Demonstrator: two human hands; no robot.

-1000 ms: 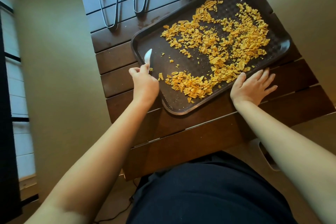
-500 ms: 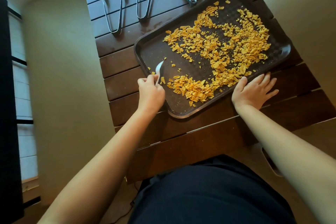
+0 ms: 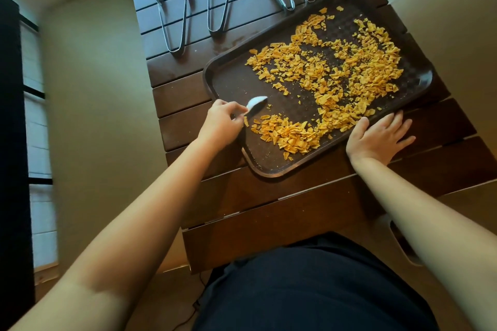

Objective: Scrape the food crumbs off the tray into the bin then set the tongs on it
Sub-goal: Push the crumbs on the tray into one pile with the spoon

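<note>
Dark slatted wood table [image 3: 269, 209]; black cable [image 3: 188, 314] on floor, window [image 3: 37, 142] at left.

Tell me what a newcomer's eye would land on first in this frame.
The orange food crumbs strewn over the dark tray on the slatted wooden table stand out first. Next, the left hand grips a white scraper at the tray's near left end, while the right hand lies flat against its near rim. Four metal tongs lie on the table beyond the tray.
</note>
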